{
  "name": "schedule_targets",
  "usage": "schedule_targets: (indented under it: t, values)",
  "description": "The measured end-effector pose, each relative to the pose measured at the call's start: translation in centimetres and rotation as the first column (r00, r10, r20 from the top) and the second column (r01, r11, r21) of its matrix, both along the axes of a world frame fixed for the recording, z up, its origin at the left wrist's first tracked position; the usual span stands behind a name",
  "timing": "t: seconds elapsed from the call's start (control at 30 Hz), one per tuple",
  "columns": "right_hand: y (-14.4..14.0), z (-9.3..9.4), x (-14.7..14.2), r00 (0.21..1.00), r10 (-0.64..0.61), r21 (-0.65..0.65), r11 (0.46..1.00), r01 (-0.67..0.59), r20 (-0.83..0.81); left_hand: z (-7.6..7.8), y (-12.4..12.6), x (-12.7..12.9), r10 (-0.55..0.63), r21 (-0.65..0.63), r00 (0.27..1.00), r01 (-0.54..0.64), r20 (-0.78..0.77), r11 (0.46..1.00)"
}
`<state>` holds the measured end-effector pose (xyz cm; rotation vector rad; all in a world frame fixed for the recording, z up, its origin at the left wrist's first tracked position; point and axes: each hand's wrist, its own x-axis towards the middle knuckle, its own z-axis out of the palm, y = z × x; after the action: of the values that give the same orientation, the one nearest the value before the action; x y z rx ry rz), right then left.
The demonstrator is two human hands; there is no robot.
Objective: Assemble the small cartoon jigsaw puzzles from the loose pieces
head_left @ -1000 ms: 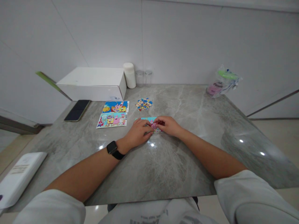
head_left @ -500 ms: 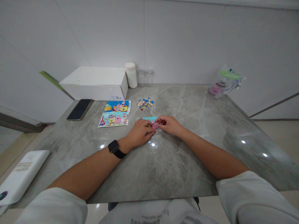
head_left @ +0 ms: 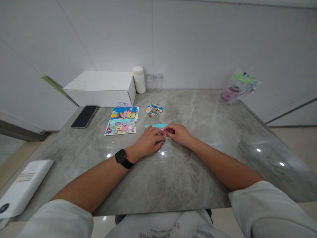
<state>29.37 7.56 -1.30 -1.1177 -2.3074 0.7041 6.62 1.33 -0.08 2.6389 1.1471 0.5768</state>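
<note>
Both hands meet at the centre of the frame over a small puzzle board [head_left: 156,126] lying flat on the grey bench [head_left: 198,109]. The left hand [head_left: 148,142] rests palm-down with its fingers curled onto the board's near edge, and the right hand [head_left: 178,133] pinches a pink puzzle piece [head_left: 165,133] just where the two hands touch. Whether that piece sits in the board or just above it, I cannot tell.

Plenty of open bench to the right and in the lower middle of the frame; the near edge runs just below the forearms. A pile of loose pieces [head_left: 154,110] lies just beyond the board, too small to count. Two picture cards [head_left: 121,120] lie side by side left of centre, touching or nearly so. One dark phone [head_left: 84,116] sits further left, and one white box [head_left: 101,88], shut, stands at the upper left against the wall. Beside it stand one white canister [head_left: 139,79] and two clear jars [head_left: 154,82], contents not visible. A plastic bag [head_left: 239,86] holding green and pink things sits at the far right edge. A white device [head_left: 22,186] overhangs the lower left corner.
</note>
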Motion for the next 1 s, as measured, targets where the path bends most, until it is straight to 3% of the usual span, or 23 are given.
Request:
schedule_targets:
  t: [0.2,0.43,0.8,1.0]
  values:
    - [0.1,0.0,0.1,0.999,0.020,0.048,0.999,-0.022,0.035,0.1,0.0,0.1,-0.017,0.009,1.000,0.018,-0.023,1.000]
    - [0.7,0.2,1.1,0.998,-0.063,0.084,0.995,0.063,0.003,0.1,0.0,0.1,-0.049,-0.003,0.998,0.049,-0.029,0.999]
    - [0.3,0.3,0.7,0.994,0.031,0.133,0.990,-0.045,0.105,0.3,0.0,0.0,-0.055,-0.018,0.998,0.054,-0.028,0.998]
    - [0.8,0.7,1.2,0.999,-0.053,0.160,0.986,0.050,0.013,0.5,-0.2,0.4,-0.051,-0.001,0.998,0.051,0.041,0.999]
